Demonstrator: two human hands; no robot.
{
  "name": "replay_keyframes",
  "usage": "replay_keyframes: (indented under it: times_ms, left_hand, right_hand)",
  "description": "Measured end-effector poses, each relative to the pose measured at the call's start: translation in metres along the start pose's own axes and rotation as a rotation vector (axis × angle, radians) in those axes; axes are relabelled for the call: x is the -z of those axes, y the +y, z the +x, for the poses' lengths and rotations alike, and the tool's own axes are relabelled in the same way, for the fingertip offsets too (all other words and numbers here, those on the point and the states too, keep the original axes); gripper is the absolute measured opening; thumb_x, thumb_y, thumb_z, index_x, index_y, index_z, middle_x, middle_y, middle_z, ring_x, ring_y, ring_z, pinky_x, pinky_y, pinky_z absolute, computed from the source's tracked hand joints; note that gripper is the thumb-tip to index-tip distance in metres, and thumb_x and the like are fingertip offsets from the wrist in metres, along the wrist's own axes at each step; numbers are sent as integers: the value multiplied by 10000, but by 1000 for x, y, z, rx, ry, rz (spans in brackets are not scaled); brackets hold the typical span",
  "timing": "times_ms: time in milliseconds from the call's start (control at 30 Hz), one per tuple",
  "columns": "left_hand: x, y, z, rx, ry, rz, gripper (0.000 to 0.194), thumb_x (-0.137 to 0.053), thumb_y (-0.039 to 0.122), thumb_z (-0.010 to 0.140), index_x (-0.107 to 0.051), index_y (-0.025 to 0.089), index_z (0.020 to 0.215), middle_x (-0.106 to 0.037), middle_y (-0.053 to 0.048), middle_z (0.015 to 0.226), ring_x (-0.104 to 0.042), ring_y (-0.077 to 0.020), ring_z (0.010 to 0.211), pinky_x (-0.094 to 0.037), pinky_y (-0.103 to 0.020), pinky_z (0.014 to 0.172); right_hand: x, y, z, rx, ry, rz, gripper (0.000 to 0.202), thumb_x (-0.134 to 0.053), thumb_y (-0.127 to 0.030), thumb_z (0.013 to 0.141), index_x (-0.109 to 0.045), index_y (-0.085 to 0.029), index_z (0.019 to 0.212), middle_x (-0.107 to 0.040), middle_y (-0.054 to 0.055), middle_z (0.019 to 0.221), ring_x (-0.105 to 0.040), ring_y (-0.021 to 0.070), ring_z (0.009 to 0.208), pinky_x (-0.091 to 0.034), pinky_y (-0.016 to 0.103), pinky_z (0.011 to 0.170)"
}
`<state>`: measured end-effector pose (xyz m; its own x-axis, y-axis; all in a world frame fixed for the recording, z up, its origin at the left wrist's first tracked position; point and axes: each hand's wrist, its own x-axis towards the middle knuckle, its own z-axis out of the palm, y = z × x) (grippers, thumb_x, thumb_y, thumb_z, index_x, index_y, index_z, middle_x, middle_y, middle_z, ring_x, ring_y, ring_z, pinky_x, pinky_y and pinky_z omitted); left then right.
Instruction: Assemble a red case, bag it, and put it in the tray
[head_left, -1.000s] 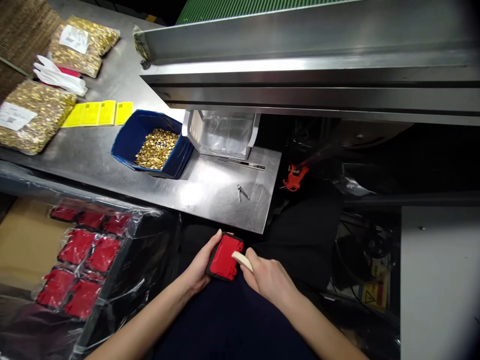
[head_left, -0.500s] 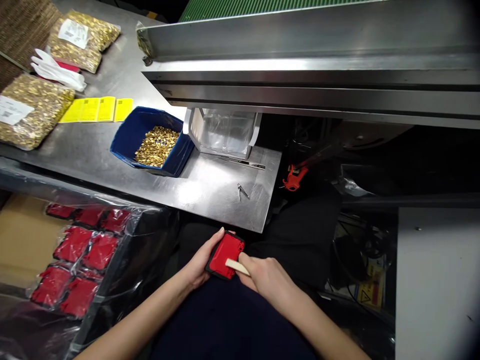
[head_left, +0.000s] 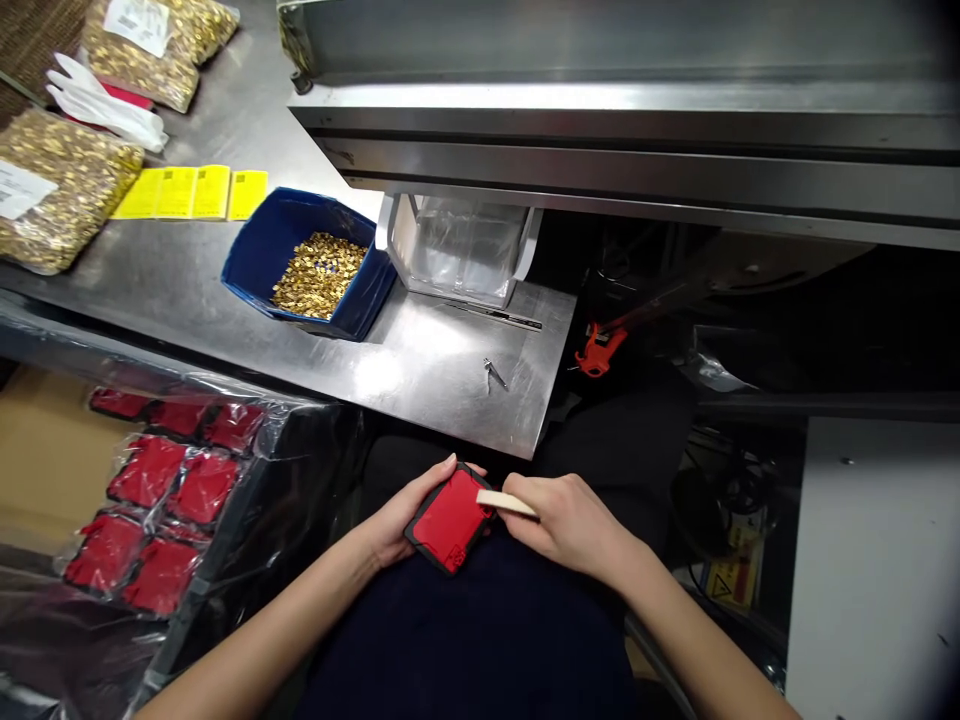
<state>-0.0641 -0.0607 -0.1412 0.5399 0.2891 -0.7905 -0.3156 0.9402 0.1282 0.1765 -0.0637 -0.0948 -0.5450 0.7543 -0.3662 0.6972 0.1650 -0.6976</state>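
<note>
My left hand (head_left: 396,520) is closed around the left edge of a red and black rectangular part (head_left: 448,515), its thumb along the upper corner. The part lies tilted above my lap, red face up, with small cut-out shapes near its corners. Between the thumb and fingers of my right hand (head_left: 566,520) is a flat, pale wooden stick (head_left: 504,502). The stick's blunt end is over the right edge of the red face; whether it touches I cannot tell. My right fingertips are partly hidden behind the stick.
A blue bin (head_left: 255,255) of small gold metal pieces and a clear bin of plastic bags (head_left: 469,250) stand on the steel table (head_left: 420,385). Small clippers (head_left: 495,375) lie near its corner. At left, a plastic-lined box holds several bagged red parts (head_left: 150,470). A metal beam (head_left: 600,170) crosses above.
The stick has moved from the lower middle of the red face to its upper right edge. My left hand has turned the part slightly. The whole view has shifted a little.
</note>
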Motion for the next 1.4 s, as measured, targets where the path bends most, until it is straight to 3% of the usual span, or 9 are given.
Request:
replay_keyframes:
  times_ms: [133, 433, 600, 700, 800, 933, 1067, 1233, 1400]
  left_hand:
    - [2, -1, 0, 12, 30, 3, 418, -655, 532, 959, -747, 134, 1044, -797, -111, 874, -744, -204, 702, -608, -279, 696]
    - [3, -3, 1, 8, 36, -42, 451, -679, 531, 949, -741, 103, 1078, -793, -111, 845, -734, -187, 682, -577, -247, 644]
    - [7, -8, -6, -23, 13, -87, 552, -543, 606, 995, -672, 134, 1251, -803, -150, 1028, -778, -281, 861, -601, -402, 862]
    - [10, -11, -11, -86, 8, -111, 561, -504, 594, 1013, -586, 164, 1363, -791, -165, 1129, -781, -326, 950, -575, -439, 921]
    - [15, -12, -14, -139, -15, -141, 567, -517, 555, 1018, -529, 149, 1414, -764, -207, 1205, -769, -368, 1017, -558, -474, 948]
    - [23, -12, -18, -186, -88, -197, 570, -514, 520, 1029, -468, 163, 1471, -722, -231, 1295, -739, -385, 1108, -538, -507, 982]
    - [28, -9, -19, -217, -131, -253, 556, -514, 515, 1031, -495, 155, 1455, -731, -228, 1271, -733, -381, 1123, -526, -516, 1005]
    - [27, -7, -20, -210, -127, -242, 503, -558, 485, 1019, -583, 141, 1385, -748, -203, 1239, -749, -346, 1068, -544, -467, 978]
    - [26, -3, -28, -295, -20, -95, 469, -585, 432, 1016, -575, 182, 1412, -721, -167, 1301, -723, -319, 1105, -544, -442, 977]
  right_hand:
    - [-3, -10, 10, 6, -15, -50, 135, -531, -346, 1069, -588, -249, 994, -709, -26, 849, -643, 142, 681, -295, 259, 587]
    - [7, -16, 10, -62, -78, -71, 143, -511, -358, 1067, -546, -266, 964, -686, -50, 782, -646, 153, 632, -249, 272, 563]
    - [20, -25, 64, -230, 118, 75, 213, -506, -442, 1044, -567, -256, 958, -699, -21, 794, -680, 185, 718, -368, 256, 618]
    - [28, -36, 106, -240, 253, 165, 365, -509, -564, 1023, -582, -242, 1177, -740, 61, 1113, -713, 236, 952, -478, 293, 741]
    - [41, -36, 128, -261, 449, 17, 540, -466, -559, 1044, -434, -222, 1464, -614, 132, 1425, -682, 253, 1126, -515, 331, 870]
    - [71, 7, 102, -495, 457, -363, 456, -231, -467, 1117, -491, -306, 1455, -736, 66, 1199, -724, 225, 993, -525, 293, 784]
    - [98, 86, 64, -627, 395, -567, 447, -309, -282, 1075, -583, -164, 1408, -731, 186, 1044, -706, 322, 927, -511, 368, 738]
    - [100, 157, 69, -490, 229, -771, 588, -347, -89, 988, -482, -241, 1541, -639, 205, 1276, -647, 329, 1069, -517, 378, 775]
    - [98, 180, 82, -324, 164, -883, 556, -317, -87, 998, -497, -130, 1523, -601, 268, 1280, -636, 342, 1066, -514, 436, 844]
